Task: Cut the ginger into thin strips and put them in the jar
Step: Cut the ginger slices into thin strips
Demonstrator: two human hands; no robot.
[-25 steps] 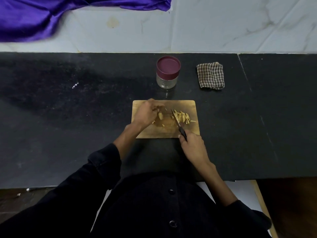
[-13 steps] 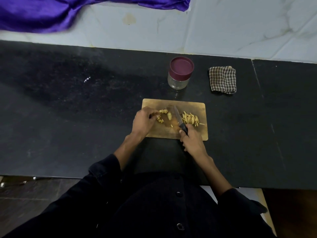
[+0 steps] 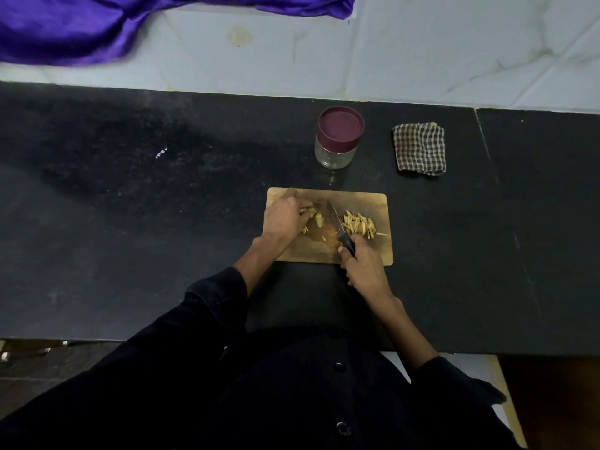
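A wooden cutting board [image 3: 380,203] lies on the black counter in front of me. My right hand [image 3: 363,266] grips the black handle of a knife [image 3: 337,224], whose blade points away across the board's middle. A pile of thin ginger strips [image 3: 358,224] lies right of the blade. Left of it sit a small ginger chunk [image 3: 319,219] and a few loose bits. My left hand [image 3: 284,217] rests on the board's left part, fingers curled over ginger pieces [image 3: 307,210] at its fingertips. A glass jar [image 3: 336,138] with a maroon lid on stands behind the board.
A folded checked cloth [image 3: 419,147] lies right of the jar. A purple fabric [image 3: 81,24] drapes over the white tiled wall at the top left. The black counter [image 3: 130,222] stretches wide on both sides; its front edge is near my body.
The head camera has shifted slightly. My left hand has slid a little left on the board with the ginger pieces; the knife stays between chunk and strips.
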